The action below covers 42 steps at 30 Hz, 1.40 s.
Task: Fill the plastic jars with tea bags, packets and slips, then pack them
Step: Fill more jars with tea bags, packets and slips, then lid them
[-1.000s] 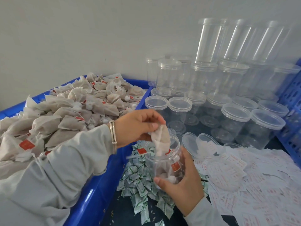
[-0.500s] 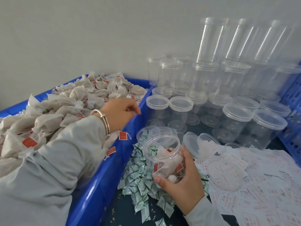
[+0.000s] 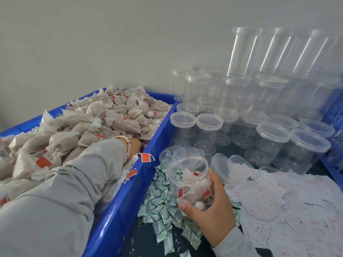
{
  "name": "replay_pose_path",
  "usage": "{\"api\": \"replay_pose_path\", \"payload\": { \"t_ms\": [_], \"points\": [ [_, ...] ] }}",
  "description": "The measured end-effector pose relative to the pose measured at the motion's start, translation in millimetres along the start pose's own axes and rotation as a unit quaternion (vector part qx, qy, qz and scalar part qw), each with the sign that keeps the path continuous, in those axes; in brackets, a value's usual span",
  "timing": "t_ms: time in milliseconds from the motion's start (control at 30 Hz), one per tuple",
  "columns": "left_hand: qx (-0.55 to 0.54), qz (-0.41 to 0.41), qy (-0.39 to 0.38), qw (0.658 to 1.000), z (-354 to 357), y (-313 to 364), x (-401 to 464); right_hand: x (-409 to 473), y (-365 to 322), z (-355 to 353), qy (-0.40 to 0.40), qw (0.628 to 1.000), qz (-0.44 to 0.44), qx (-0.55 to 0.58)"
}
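My right hand (image 3: 211, 214) grips an open clear plastic jar (image 3: 189, 175) tilted over the table, with a few tea bags inside it. My left hand (image 3: 135, 147) reaches down into the heap of tea bags (image 3: 89, 123) in the blue crate (image 3: 130, 201); its fingers are buried among the bags and hidden. Green-and-white packets (image 3: 161, 203) lie piled under the jar. White slips with red print (image 3: 278, 216) cover the table at the right.
Many empty lidded jars (image 3: 272, 143) stand stacked at the back right, against the wall. Loose clear lids (image 3: 220, 167) lie just behind the held jar. A blue crate wall (image 3: 334, 130) rises at the far right edge.
My left hand dropped a tea bag into the jar, then swung left and down into the crate's heap. The right hand keeps holding the jar, now with more bags inside.
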<state>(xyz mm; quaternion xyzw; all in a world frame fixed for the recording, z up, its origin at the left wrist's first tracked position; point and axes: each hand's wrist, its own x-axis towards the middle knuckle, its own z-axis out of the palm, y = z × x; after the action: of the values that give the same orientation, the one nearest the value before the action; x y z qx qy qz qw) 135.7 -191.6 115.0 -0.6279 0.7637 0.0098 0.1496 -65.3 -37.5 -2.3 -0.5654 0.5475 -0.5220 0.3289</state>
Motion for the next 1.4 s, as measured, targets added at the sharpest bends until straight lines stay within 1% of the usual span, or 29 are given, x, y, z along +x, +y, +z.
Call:
{"api": "replay_pose_path", "payload": {
  "t_ms": [67, 167, 200, 233, 300, 433, 500, 533, 600, 633, 667, 733, 767, 800, 867, 900, 1000, 1100, 1133, 1200, 1233, 1300, 1333, 1400],
  "points": [
    [-0.043, -0.006, -0.021, 0.999, 3, 0, 3, 0, -1, 0, 0.0, 1.0, 0.001, -0.002],
    [-0.032, 0.003, -0.059, 0.998, 3, 0, 3, -1, -1, 0, 0.003, 1.0, 0.002, 0.0],
    [-0.047, 0.003, -0.07, 0.996, 0, 1, 1, -1, -1, 0, 0.003, 1.0, 0.002, 0.004],
    [-0.045, 0.006, -0.063, 0.997, -1, 2, 0, -1, -1, 0, 0.002, 1.0, 0.002, 0.006],
    [-0.055, 0.008, -0.032, 0.998, -4, 0, 0, 0, -1, 0, -0.004, 1.0, 0.002, 0.004],
    [-0.109, -0.021, 0.06, 0.992, -14, 0, -5, 0, 0, -1, -0.008, 1.0, 0.0, 0.002],
    [-0.17, -0.033, 0.136, 0.975, -17, -4, -5, 0, 0, -1, -0.006, 1.0, -0.002, 0.0],
    [-0.233, -0.039, 0.174, 0.956, -19, -6, -6, 0, -1, -1, -0.006, 1.0, -0.003, -0.003],
    [-0.365, -0.04, 0.245, 0.897, -22, -7, -10, 0, -1, 0, -0.005, 1.0, -0.003, -0.005],
    [-0.42, -0.034, 0.257, 0.87, -25, -4, -13, 0, 0, 0, -0.004, 1.0, -0.002, -0.003],
    [-0.488, -0.019, 0.25, 0.836, -26, -1, -16, 0, 0, 0, -0.003, 1.0, -0.001, 0.002],
    [-0.633, 0.02, 0.185, 0.752, -29, 11, -25, 0, 1, 1, 0.0, 1.0, -0.001, 0.013],
    [-0.66, 0.047, 0.155, 0.734, -30, 16, -29, 0, 2, 1, 0.001, 1.0, -0.002, 0.014],
    [-0.653, 0.08, 0.127, 0.742, -29, 21, -32, 0, 2, 1, 0.002, 1.0, -0.004, 0.014],
    [-0.602, 0.154, 0.093, 0.778, -25, 30, -37, 0, 3, 2, 0.007, 1.0, -0.005, 0.02],
    [-0.581, 0.187, 0.08, 0.788, -22, 35, -39, 1, 3, 2, 0.01, 1.0, -0.004, 0.024],
    [-0.553, 0.251, 0.06, 0.792, -15, 48, -45, 1, 3, 4, 0.017, 1.0, -0.014, 0.022],
    [-0.551, 0.284, 0.021, 0.785, -10, 55, -47, 2, 3, 3, 0.022, 0.999, -0.027, 0.008],
    [-0.537, 0.296, 0.014, 0.79, -8, 57, -48, 2, 3, 3, 0.023, 0.999, -0.028, 0.009],
    [-0.483, 0.317, 0.023, 0.816, -5, 59, -50, 2, 2, 4, 0.022, 0.999, -0.023, 0.014],
    [-0.471, 0.322, 0.028, 0.821, -4, 60, -50, 2, 1, 5, 0.021, 0.999, -0.02, 0.018],
    [-0.472, 0.32, 0.041, 0.82, -4, 60, -52, 2, 1, 5, 0.025, 0.999, -0.023, 0.028],
    [-0.468, 0.316, 0.064, 0.823, -5, 59, -51, 1, 0, 5, 0.027, 0.999, -0.025, 0.029],
    [-0.434, 0.303, 0.138, 0.837, -8, 56, -48, 1, -2, 5, 0.027, 0.999, -0.026, 0.032]
  ]
}}
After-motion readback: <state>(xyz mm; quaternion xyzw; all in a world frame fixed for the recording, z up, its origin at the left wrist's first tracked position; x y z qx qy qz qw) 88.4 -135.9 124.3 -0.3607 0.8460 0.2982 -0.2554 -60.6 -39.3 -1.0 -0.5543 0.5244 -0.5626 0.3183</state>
